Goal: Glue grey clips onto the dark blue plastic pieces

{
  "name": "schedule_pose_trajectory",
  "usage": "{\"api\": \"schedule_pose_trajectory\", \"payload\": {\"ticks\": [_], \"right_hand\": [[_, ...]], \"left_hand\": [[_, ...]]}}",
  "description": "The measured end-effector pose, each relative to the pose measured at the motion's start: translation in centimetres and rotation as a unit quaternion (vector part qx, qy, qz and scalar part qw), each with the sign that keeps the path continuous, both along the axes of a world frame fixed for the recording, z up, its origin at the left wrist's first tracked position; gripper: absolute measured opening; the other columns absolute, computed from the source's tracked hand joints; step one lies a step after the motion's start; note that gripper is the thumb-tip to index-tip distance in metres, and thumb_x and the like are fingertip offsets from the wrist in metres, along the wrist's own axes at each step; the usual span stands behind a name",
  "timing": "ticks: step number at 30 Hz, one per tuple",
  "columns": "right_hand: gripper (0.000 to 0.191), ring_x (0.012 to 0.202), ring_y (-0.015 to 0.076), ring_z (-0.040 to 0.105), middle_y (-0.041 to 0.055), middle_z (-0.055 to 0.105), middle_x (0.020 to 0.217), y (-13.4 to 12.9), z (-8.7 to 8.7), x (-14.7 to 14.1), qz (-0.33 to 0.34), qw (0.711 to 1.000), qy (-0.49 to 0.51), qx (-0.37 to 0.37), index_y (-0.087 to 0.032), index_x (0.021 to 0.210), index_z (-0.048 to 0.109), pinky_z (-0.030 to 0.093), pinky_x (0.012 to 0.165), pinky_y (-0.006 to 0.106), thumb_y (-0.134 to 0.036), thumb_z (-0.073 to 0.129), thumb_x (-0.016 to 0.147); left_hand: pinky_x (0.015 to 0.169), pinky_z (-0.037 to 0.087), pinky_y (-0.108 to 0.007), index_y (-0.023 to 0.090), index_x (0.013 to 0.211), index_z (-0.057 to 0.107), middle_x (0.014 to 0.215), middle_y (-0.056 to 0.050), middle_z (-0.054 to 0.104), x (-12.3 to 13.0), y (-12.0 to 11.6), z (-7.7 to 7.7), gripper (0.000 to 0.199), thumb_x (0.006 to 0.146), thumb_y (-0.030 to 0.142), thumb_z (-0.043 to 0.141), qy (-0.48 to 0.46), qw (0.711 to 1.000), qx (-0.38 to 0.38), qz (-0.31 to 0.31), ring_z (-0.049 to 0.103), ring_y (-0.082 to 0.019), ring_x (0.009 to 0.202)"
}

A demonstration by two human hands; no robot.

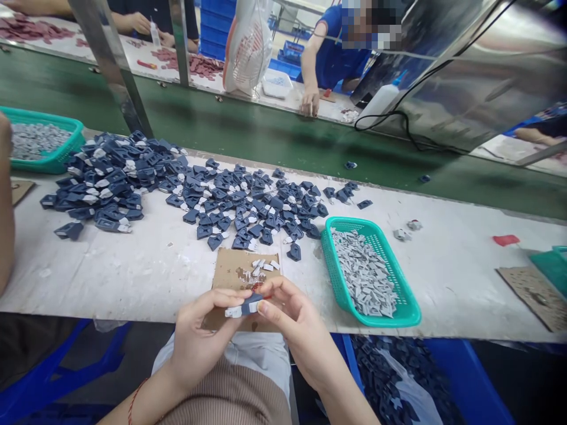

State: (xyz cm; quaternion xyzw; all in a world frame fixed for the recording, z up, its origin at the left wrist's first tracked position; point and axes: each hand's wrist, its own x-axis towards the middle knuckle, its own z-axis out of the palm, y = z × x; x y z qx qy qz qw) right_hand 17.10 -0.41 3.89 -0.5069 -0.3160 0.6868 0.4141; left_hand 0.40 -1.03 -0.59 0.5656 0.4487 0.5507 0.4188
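Note:
Between my two hands is a small dark blue plastic part with light grey pieces [245, 306], held above the near side of a stained cardboard sheet [228, 268]. My left hand [204, 327] pinches its left end between thumb and fingers. On the other end, the thumb and fingertips of my right hand [295, 313] press against a light grey piece. Several loose grey pieces [267, 267] lie on the cardboard just beyond my fingers. Something red, partly hidden, shows behind the held part.
Piles of dark blue parts [239, 200] spread across the white table [155, 277]. A green basket [328, 251] of grey pieces stands right, another green basket [44, 162] far left. Beyond runs a green conveyor belt [266, 133]. A person [330, 50] reaches toward it; another's arm [5, 206] is at left.

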Motion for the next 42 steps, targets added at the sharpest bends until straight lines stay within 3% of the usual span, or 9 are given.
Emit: {"api": "schedule_pose_trajectory", "payload": {"ticks": [3, 12, 16, 19, 23, 28, 33, 38, 42], "right_hand": [[0.027, 0.082, 0.0134, 0.071, 0.0003, 0.075, 0.095, -0.1, -0.6, -0.1, 0.015, 0.999, 0.036, -0.013, -0.024, 0.100, 0.070, 0.056, 0.078, 0.026, -0.038, 0.082, 0.080], [0.024, 0.081, 0.0114, 0.070, 0.0000, 0.077, 0.093, -0.3, -0.6, -0.7, -0.041, 0.999, 0.027, 0.002, -0.022, 0.088, 0.072, 0.056, 0.077, 0.022, -0.038, 0.086, 0.076], [0.035, 0.069, 0.0119, 0.065, -0.0009, 0.070, 0.085, -0.2, -0.6, -0.7, -0.022, 1.000, 0.006, 0.010, -0.022, 0.090, 0.068, 0.056, 0.069, 0.026, -0.054, 0.077, 0.080], [0.045, 0.052, 0.0091, 0.054, -0.0041, 0.060, 0.071, -0.2, -0.7, -1.1, 0.017, 1.000, -0.004, 0.026, -0.021, 0.094, 0.065, 0.048, 0.052, 0.023, -0.065, 0.066, 0.084], [0.038, 0.050, 0.0042, 0.039, -0.0064, 0.051, 0.066, -0.2, -0.4, -1.9, 0.010, 0.999, 0.015, 0.041, -0.019, 0.090, 0.066, 0.031, 0.046, 0.015, -0.057, 0.071, 0.085], [0.036, 0.064, 0.0082, 0.049, -0.0011, 0.061, 0.079, -0.4, -0.1, -2.3, -0.035, 0.998, 0.027, 0.036, -0.020, 0.081, 0.064, 0.033, 0.051, 0.015, -0.054, 0.073, 0.084], [0.044, 0.050, 0.0046, 0.026, -0.0014, 0.059, 0.074, -0.4, -0.2, -1.9, -0.033, 0.999, 0.014, 0.010, -0.018, 0.084, 0.067, 0.020, 0.045, 0.018, -0.061, 0.065, 0.087], [0.044, 0.054, 0.0080, 0.031, -0.0007, 0.057, 0.074, -0.2, -0.2, -1.9, -0.036, 0.999, -0.027, 0.029, -0.019, 0.081, 0.068, 0.023, 0.045, 0.020, -0.063, 0.070, 0.081], [0.047, 0.050, 0.0069, 0.025, -0.0050, 0.046, 0.062, -0.2, -0.4, -1.6, -0.044, 0.998, -0.037, 0.014, -0.018, 0.082, 0.069, 0.021, 0.044, 0.020, -0.066, 0.065, 0.084]], "left_hand": [[0.081, 0.062, -0.022, 0.022, 0.083, 0.071, 0.092, -0.002, 0.081, 0.2, 0.0, 0.3, 0.014, 0.081, 0.008, 0.072, -0.007, 1.000, -0.018, 0.004, 0.077, -0.017, 0.089], [0.084, 0.059, -0.017, 0.024, 0.086, 0.071, 0.094, 0.002, 0.080, 0.8, 0.1, 0.3, 0.020, 0.080, 0.005, 0.072, -0.044, 0.999, -0.021, 0.005, 0.076, -0.012, 0.091], [0.086, 0.059, -0.019, 0.025, 0.086, 0.071, 0.094, 0.002, 0.079, 0.8, 0.3, 0.8, 0.022, 0.080, 0.004, 0.072, -0.062, 0.997, -0.035, -0.013, 0.075, -0.013, 0.092], [0.081, 0.059, -0.017, 0.025, 0.086, 0.073, 0.089, 0.002, 0.078, 0.8, 0.4, 1.3, 0.024, 0.077, 0.003, 0.074, -0.052, 0.997, -0.042, -0.024, 0.075, -0.013, 0.087], [0.076, 0.057, -0.015, 0.024, 0.081, 0.073, 0.082, 0.003, 0.076, 1.2, 0.4, 1.5, 0.022, 0.073, 0.003, 0.075, -0.021, 0.999, -0.043, -0.001, 0.074, -0.012, 0.080], [0.080, 0.058, -0.019, 0.022, 0.080, 0.073, 0.086, -0.001, 0.079, 1.8, 0.2, 1.5, 0.015, 0.075, 0.008, 0.076, -0.035, 0.997, -0.075, 0.006, 0.076, -0.015, 0.086], [0.073, 0.060, -0.018, 0.022, 0.076, 0.072, 0.083, 0.001, 0.080, 2.1, 0.5, 2.4, 0.015, 0.072, 0.008, 0.076, -0.106, 0.987, -0.119, -0.010, 0.077, -0.015, 0.079], [0.074, 0.059, -0.017, 0.022, 0.077, 0.070, 0.081, 0.002, 0.078, 2.2, 0.7, 2.6, 0.015, 0.075, 0.007, 0.074, -0.107, 0.988, -0.110, -0.024, 0.075, -0.014, 0.079], [0.085, 0.055, -0.017, 0.025, 0.094, 0.073, 0.094, 0.002, 0.077, 1.7, 1.0, 2.3, 0.027, 0.078, 0.004, 0.070, -0.078, 0.990, -0.086, -0.077, 0.073, -0.012, 0.091]]}}
